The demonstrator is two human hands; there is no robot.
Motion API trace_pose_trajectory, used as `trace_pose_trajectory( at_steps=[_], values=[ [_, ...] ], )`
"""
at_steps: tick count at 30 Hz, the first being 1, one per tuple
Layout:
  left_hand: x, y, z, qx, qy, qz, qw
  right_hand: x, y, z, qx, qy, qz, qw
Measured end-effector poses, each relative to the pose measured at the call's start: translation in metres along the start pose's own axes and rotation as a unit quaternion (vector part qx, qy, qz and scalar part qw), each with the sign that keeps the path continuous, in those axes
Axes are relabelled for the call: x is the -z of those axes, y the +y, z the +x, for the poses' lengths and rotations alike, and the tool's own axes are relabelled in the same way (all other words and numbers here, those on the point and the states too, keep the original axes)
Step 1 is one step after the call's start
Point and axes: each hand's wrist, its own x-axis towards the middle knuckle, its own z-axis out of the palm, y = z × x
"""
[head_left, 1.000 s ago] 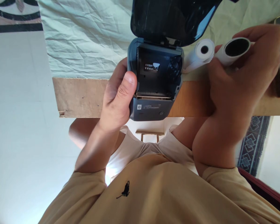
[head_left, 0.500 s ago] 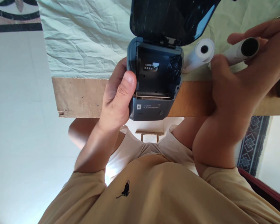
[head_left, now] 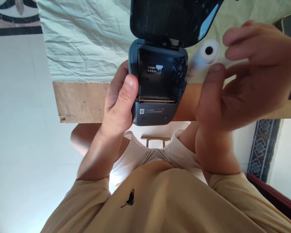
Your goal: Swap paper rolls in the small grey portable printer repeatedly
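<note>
Inside the open printer (head_left: 157, 84) sits a small black sticker (head_left: 155, 69) with white Chinese characters, too small to read. Below that sticker, on the printer's front edge, are a small square Bluetooth-like sign (head_left: 141, 111) and faint unreadable lines. The shirt (head_left: 160, 200) bears a small black horse-rider logo (head_left: 130, 197).

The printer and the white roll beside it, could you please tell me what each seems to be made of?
The printer, held in the left hand, looks like moulded plastic: a matt grey-blue body, and a darker open lid glossy enough to show reflections. The white roll looks like wound paper, matt, with a dark hollow centre; whether it has a core I cannot tell.
</note>
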Motion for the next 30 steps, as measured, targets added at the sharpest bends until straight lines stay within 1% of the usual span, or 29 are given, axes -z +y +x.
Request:
trace_pose_trajectory(
  at_steps=[1,2,3,4,5,7,8,9,11,12,14,16,18,21,23,25,26,27,30],
  values=[
    [0.000,-0.001,0.000,-0.007,-0.001,-0.001,1.000,-0.004,-0.002,-0.002,0.030,0.009,-0.007,0.999],
    [0.000,-0.001,0.001,-0.019,-0.003,-0.006,1.000,-0.007,-0.002,-0.003,0.051,-0.001,-0.014,0.999],
    [0.001,-0.001,0.001,-0.024,-0.006,-0.011,1.000,-0.008,-0.003,-0.004,0.048,-0.017,-0.023,0.998],
    [0.001,-0.001,0.000,-0.019,-0.008,-0.012,1.000,-0.008,-0.003,-0.004,0.026,-0.039,-0.036,0.998],
    [0.002,-0.001,0.000,-0.008,-0.008,-0.009,1.000,-0.007,-0.004,-0.004,0.005,-0.064,-0.054,0.996],
    [0.002,-0.001,-0.001,0.010,-0.007,-0.001,1.000,-0.005,-0.006,-0.003,-0.010,-0.090,-0.093,0.992],
    [0.002,-0.001,-0.001,0.020,-0.007,0.004,1.000,-0.004,-0.006,-0.002,-0.010,-0.094,-0.111,0.989],
    [0.002,-0.001,-0.001,0.017,-0.007,0.006,1.000,-0.004,-0.007,-0.001,-0.006,-0.097,-0.125,0.987],
    [0.002,-0.002,0.000,-0.017,-0.007,-0.001,1.000,-0.006,-0.006,0.000,-0.012,-0.100,-0.145,0.984],
    [0.002,-0.003,0.000,-0.021,-0.007,-0.002,1.000,-0.008,-0.005,0.000,-0.020,-0.098,-0.156,0.983],
    [0.002,-0.004,0.001,-0.013,-0.009,-0.002,1.000,-0.010,-0.002,-0.002,-0.037,-0.091,-0.176,0.980],
    [0.002,-0.003,0.000,0.002,-0.018,-0.006,1.000,-0.010,0.000,-0.004,-0.042,-0.095,-0.166,0.981],
    [0.002,0.001,-0.002,-0.003,-0.022,-0.013,1.000,-0.009,0.000,-0.005,-0.034,-0.110,-0.127,0.985],
    [0.002,0.005,-0.004,0.014,-0.014,0.007,1.000,-0.006,-0.002,-0.006,-0.027,-0.130,-0.074,0.988],
    [0.004,0.002,-0.003,0.021,-0.009,0.020,1.000,-0.005,-0.004,-0.006,-0.033,-0.143,-0.063,0.987],
    [0.009,-0.008,0.002,-0.010,-0.019,0.019,1.000,-0.004,-0.005,-0.006,-0.052,-0.161,-0.075,0.983],
    [0.013,-0.016,0.006,-0.036,-0.031,0.013,0.999,-0.004,-0.006,-0.006,-0.061,-0.168,-0.089,0.980],
    [0.017,-0.024,0.009,-0.093,-0.054,0.003,0.994,-0.004,-0.006,-0.005,-0.070,-0.172,-0.103,0.977],
    [0.026,-0.041,0.016,-0.133,-0.093,0.001,0.987,-0.002,-0.006,-0.004,-0.088,-0.168,-0.120,0.974]
  ],
)
